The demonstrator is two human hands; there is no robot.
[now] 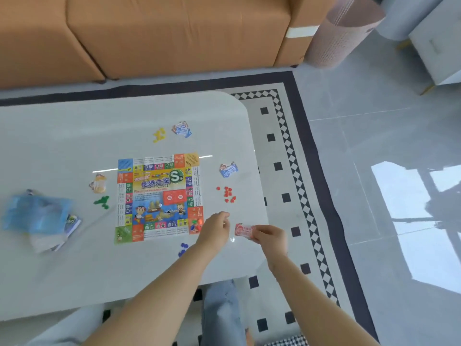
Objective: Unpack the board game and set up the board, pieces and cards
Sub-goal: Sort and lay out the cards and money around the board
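The colourful game board (158, 197) lies flat in the middle of the white table (62, 136), with a red card deck (174, 196) on it. My right hand (270, 237) pinches a small stack of red cards (243, 230) just right of the board's near corner. My left hand (215, 232) hovers beside those cards with its fingers curled, holding nothing that I can see. Yellow pieces (159, 135), green pieces (102, 202), red pieces (228, 194) and blue pieces (183, 248) sit around the board.
Card piles lie at the far side (182, 129), the right (228, 169) and the left (98, 183). A blue plastic bag (35, 216) and a booklet (71, 224) rest at the table's left. An orange sofa (149, 33) stands behind; the patterned rug (287, 146) lies to the right.
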